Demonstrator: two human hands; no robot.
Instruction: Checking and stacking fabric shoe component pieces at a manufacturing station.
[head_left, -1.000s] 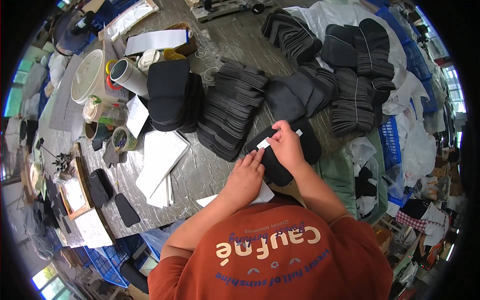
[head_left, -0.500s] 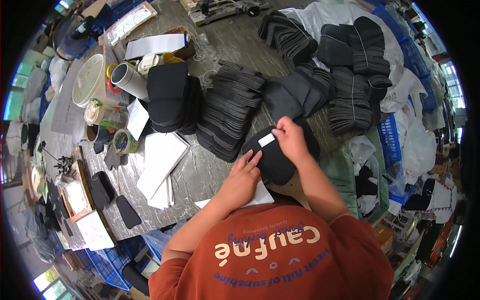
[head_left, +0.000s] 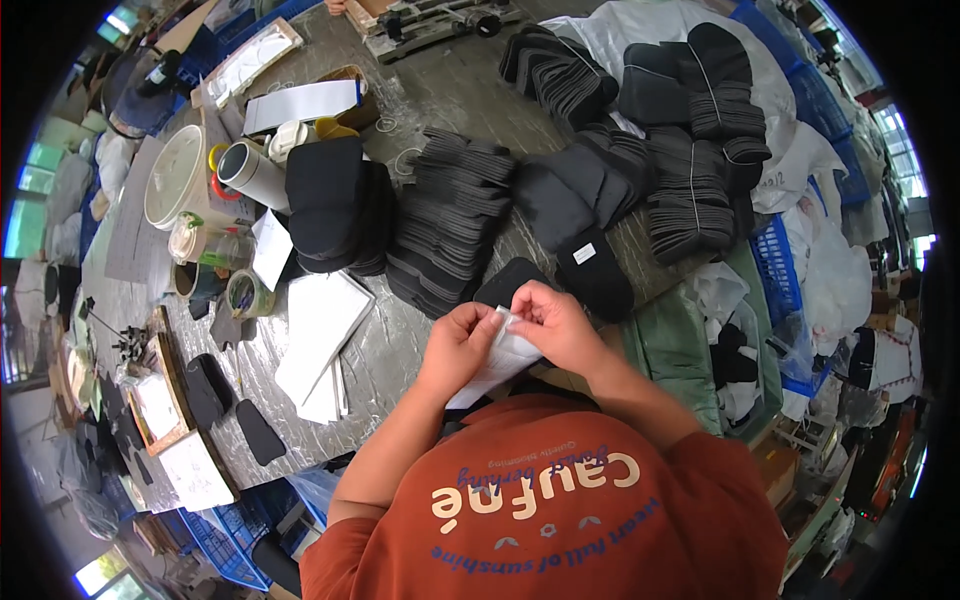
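Note:
Close to my body, both hands hold a white paper sheet (head_left: 506,354). My left hand (head_left: 463,345) pinches its left upper edge between thumb and fingers. My right hand (head_left: 553,325) grips the same edge from the right, fingertips nearly touching the left ones. Just beyond them lies a black rounded pad (head_left: 513,279), partly covered by the hands. Right of it, another black pad (head_left: 597,280) carries a small white label (head_left: 585,253) near its far end. A loose fan of black pads (head_left: 558,200) lies behind these, beside a long leaning row of them (head_left: 445,235).
A black pad stack (head_left: 325,210) and white papers (head_left: 318,335) lie left on the grey table (head_left: 455,90). Farther left stand a white bucket (head_left: 180,185), a tumbler (head_left: 255,172) and jars (head_left: 247,294). Tied pad bundles (head_left: 690,205) sit right, near a blue crate (head_left: 778,265).
My hands have left the black pad and come together on the white sheet. The label now sits on a pad farther right. At the far edge, another person's fingers have appeared.

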